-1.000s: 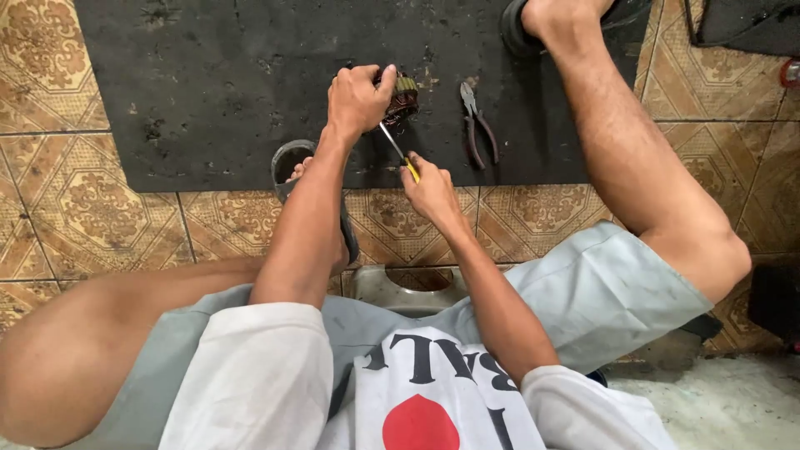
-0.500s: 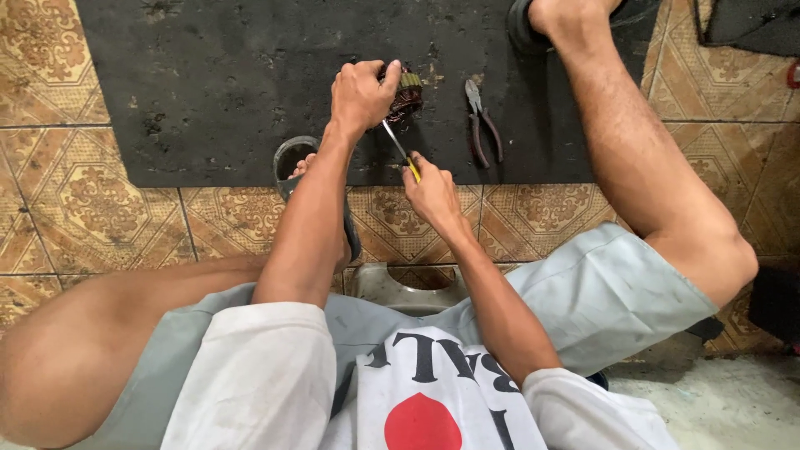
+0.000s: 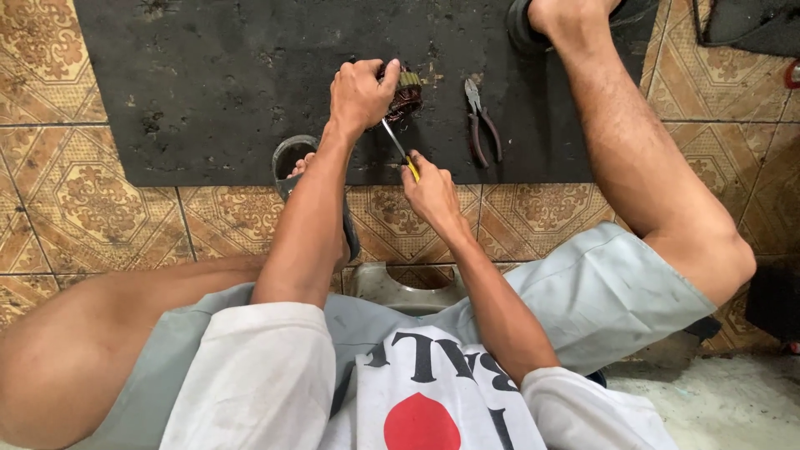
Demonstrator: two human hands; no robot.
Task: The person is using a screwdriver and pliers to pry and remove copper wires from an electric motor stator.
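Observation:
My left hand (image 3: pixel 360 93) grips a small dark motor part with copper windings (image 3: pixel 406 96), holding it down on a black rubber mat (image 3: pixel 208 83). My right hand (image 3: pixel 431 187) holds a screwdriver with a yellow handle (image 3: pixel 400 150); its metal shaft points up and left, the tip meeting the underside of the wound part beside my left hand's fingers. Most of the part is hidden under my left hand.
Dark-handled pliers (image 3: pixel 481 125) lie on the mat just right of the part. My sandalled left foot (image 3: pixel 292 162) rests at the mat's near edge, my right foot (image 3: pixel 558 17) at its far right. Patterned brown floor tiles (image 3: pixel 92 208) surround the mat. I sit on a grey stool (image 3: pixel 400 287).
The hands stay on the part and the screwdriver; the shaft has shifted slightly against the part. The view has drifted a little.

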